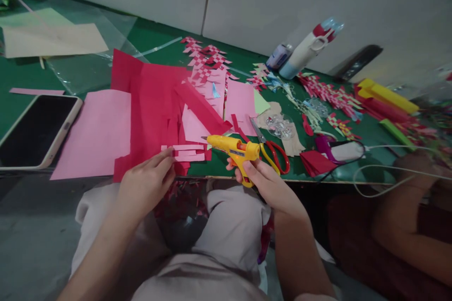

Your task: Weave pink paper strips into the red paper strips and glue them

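My right hand (pixel 270 181) is wrapped around the handle of a yellow hot glue gun (pixel 235 146), whose nozzle points left. Just left of that nozzle lie pink paper strips (pixel 189 153), interlaced with red ones at the table's front edge. The fingers of my left hand (pixel 150 176) are closed and press down on the left end of these strips; the fingertips are partly hidden. Under and behind them spread red paper sheets (pixel 151 99). Scissors (pixel 273 153) with red and yellow handles lie right behind the glue gun.
A phone (pixel 33 131) and a pink sheet (pixel 99 131) lie on the left. Woven red-and-pink paper pieces (pixel 205 59) are at the back. A bottle (pixel 303 54) stands near the wall. At right, another person's arm (pixel 406 211) is near a white cable (pixel 381 167).
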`<state>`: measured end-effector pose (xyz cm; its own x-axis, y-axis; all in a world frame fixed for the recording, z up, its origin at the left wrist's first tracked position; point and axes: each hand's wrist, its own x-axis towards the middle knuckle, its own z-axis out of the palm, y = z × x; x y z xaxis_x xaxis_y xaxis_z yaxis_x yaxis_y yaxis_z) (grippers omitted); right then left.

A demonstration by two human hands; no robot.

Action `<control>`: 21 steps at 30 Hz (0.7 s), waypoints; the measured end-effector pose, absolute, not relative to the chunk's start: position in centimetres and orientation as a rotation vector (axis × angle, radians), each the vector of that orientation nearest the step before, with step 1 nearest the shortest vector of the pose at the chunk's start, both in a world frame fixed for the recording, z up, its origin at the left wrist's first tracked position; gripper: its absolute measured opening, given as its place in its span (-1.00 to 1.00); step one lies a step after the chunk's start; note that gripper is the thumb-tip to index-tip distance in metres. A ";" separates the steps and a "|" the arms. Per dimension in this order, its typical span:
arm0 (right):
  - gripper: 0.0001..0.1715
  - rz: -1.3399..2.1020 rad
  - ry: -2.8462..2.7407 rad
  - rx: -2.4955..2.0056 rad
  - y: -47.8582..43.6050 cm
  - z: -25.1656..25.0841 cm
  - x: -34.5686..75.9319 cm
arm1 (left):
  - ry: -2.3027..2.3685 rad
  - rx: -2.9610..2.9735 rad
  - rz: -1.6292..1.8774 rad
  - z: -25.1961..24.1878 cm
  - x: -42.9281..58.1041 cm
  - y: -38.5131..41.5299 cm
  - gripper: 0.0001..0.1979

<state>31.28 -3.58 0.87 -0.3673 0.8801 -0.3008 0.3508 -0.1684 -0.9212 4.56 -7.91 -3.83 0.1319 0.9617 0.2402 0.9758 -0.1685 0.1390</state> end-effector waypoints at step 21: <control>-0.43 1.597 -1.714 -1.439 -3.5 1.5 31.1 | -1.758 -2.450 -0.447 -4.0 3.9 -8.0 -0.70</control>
<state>31.12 -3.55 1.53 -0.3967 0.8500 -0.3466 0.4056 -0.1764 -0.8969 3.86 -8.00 -4.00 0.2936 0.9112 0.2889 0.9385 -0.3323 0.0943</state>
